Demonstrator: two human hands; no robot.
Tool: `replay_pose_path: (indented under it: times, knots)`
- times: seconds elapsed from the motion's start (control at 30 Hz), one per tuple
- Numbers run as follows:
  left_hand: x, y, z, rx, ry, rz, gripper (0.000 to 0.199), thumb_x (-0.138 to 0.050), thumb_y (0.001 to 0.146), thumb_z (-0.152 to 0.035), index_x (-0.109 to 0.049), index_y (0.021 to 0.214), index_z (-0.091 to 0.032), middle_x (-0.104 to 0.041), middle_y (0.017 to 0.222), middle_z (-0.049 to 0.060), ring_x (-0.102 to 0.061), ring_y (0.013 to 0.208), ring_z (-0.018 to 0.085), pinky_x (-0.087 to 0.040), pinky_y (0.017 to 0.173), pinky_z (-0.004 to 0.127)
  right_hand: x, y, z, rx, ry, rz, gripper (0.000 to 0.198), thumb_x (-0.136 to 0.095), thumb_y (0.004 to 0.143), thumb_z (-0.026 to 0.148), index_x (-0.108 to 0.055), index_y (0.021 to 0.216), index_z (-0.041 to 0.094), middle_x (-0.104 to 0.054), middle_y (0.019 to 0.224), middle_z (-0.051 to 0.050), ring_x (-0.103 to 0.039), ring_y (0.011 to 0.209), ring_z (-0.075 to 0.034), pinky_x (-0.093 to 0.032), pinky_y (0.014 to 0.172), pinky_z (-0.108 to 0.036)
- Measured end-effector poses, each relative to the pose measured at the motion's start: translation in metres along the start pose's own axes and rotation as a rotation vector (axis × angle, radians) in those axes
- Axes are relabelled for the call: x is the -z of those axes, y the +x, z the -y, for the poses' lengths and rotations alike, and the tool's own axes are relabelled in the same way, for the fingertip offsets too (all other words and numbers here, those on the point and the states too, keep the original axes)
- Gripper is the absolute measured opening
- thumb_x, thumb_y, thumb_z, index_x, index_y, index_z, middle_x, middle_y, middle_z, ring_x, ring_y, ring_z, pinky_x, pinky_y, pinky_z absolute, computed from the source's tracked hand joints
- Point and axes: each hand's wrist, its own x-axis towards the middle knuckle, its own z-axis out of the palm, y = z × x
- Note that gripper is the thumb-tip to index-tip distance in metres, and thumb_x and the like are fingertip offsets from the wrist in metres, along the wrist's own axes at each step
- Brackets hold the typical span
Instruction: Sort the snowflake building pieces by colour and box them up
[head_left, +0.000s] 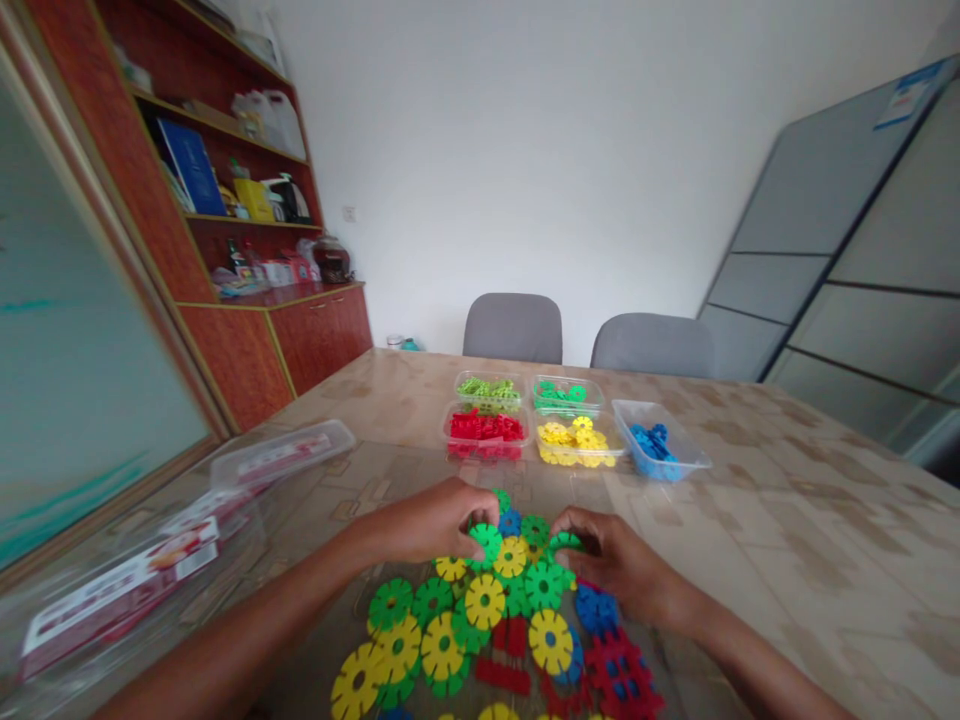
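- The left hand (454,520) has its grip pinched on a green disc (486,543) with a notched rim, thumb and fingers at its edge.
- The right hand (615,555) has its grip closed about a second green disc (564,541), seen tilted and partly hidden by the fingers.
- Both discs are above the far part of a loose pile, the two hands a little apart.
- Below and between them, yellow discs (485,600) and more green discs (544,585) overlap, spreading toward the near edge of view.
- Near the right forearm lie blue pieces (597,608) and a red lattice (626,675); flat red pieces (504,677) lie left of that lattice.
- Beyond the pile, clear tubs stand grouped on the patterned surface (787,490): a red tub (527,427) and a yellow tub (619,440) in front, a lime tub (524,386) and a green tub (598,390) behind, a blue tub (684,445) at the right.
- Labelled clear plastic packaging (281,455) lies off to the left.
- Two grey chairs (513,327) stand past the far edge; a red-brown cabinet (319,330) is at left.
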Motion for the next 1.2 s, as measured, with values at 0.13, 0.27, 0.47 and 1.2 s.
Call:
replay_pose_path:
  times: [0.13,0.27,0.47,1.2]
  knots:
    - [-0.001,0.0,-0.001,-0.008,0.012,-0.02,0.018,-0.068,0.071,-0.016,-0.06,0.088,-0.018,-0.051,0.069,-0.007,-0.048,0.063,0.01,-0.028,0.053,0.018,-0.004,-0.002,-0.001,-0.015,0.006,0.027,0.015,-0.059,0.083,0.032,-0.055,0.089,0.018,-0.042,0.065,0.007,-0.036,0.056,-0.009,-0.026,0.051,-0.021]
    - [-0.002,0.0,0.0,-0.01,0.006,-0.035,0.016,-0.067,0.07,-0.015,-0.059,0.084,-0.019,-0.049,0.067,-0.007,-0.047,0.062,0.01,-0.027,0.053,0.019,-0.011,-0.003,0.008,-0.028,-0.109,0.018,0.019,-0.064,0.074,0.016,-0.054,0.09,0.02,-0.04,0.063,0.009,-0.035,0.056,-0.008,-0.024,0.05,-0.021]
    - [-0.005,0.003,-0.001,-0.007,-0.034,-0.068,0.015,-0.066,0.071,-0.016,-0.06,0.084,-0.018,-0.048,0.065,-0.008,-0.047,0.061,0.01,-0.027,0.052,0.019,-0.013,-0.002,0.014,-0.045,-0.098,-0.014,0.019,-0.062,0.071,0.009,-0.057,0.087,0.018,-0.038,0.059,0.009,-0.034,0.055,-0.009,-0.023,0.049,-0.022]
    - [-0.043,0.02,-0.015,0.018,-0.88,0.019,0.035,-0.072,0.068,-0.028,-0.046,0.088,-0.018,-0.059,0.068,-0.004,-0.058,0.056,0.012,-0.048,0.054,0.025,-0.009,0.001,0.016,0.067,0.183,-0.225,0.026,-0.061,0.084,0.041,-0.055,0.092,0.017,-0.05,0.071,0.003,-0.043,0.062,-0.01,-0.035,0.055,-0.023]
